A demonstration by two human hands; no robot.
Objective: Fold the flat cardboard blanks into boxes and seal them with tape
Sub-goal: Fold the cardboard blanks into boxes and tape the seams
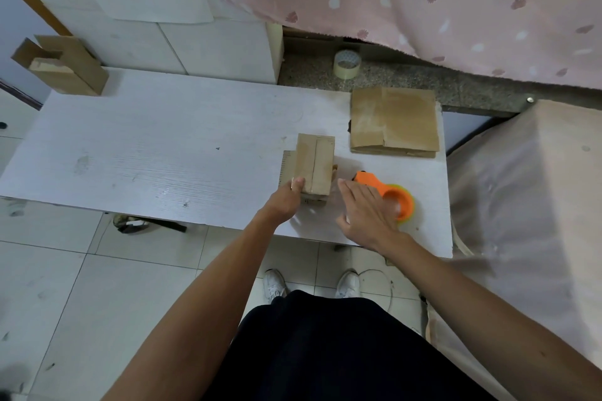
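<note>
A brown folded box, its top flaps met along a middle seam, is seen near the table's near edge, right of centre. An orange tape dispenser is laid just to its right. Flat cardboard blanks are stacked by the far right corner.

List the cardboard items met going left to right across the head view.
Open folded box at the table's far-left corner → box with the centre seam, gripped by the left hand → stack of flat blanks.
</note>
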